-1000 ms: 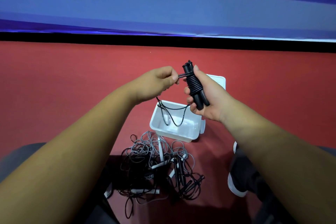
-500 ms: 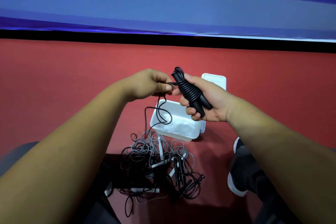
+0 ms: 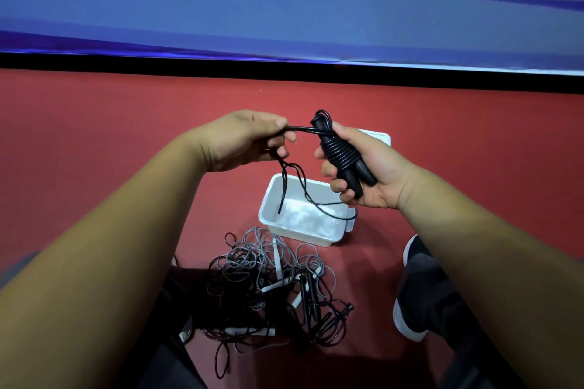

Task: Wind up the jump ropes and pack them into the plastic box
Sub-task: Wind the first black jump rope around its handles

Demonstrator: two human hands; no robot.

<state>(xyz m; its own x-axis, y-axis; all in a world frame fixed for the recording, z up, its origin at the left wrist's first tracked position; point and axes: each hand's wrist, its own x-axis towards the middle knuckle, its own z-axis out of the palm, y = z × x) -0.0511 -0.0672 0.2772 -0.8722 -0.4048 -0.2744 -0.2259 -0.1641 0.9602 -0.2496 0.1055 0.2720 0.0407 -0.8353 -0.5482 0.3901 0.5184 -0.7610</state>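
head view: your left hand [image 3: 249, 139] has drawn away from the bundle it was pressed against half a second ago, so a short span of cord now stretches between both hands. your left fingers pinch that cord. your right hand [image 3: 369, 167] is clenched round the black jump rope [image 3: 343, 158], whose two handles are bound side by side under tight, glossy coils. the slack [image 3: 303, 189] hangs in a thin loop beneath your left hand, above the plastic box [image 3: 266, 199], so probably only a few turns remain before packing. the box is white, rectangular and smooth-walled, and lies below your right hand. nearer you than both hands, a tangle [image 3: 268, 287] of grey and black cords with slim handles lies unwound on the red floor [image 3: 94, 151].
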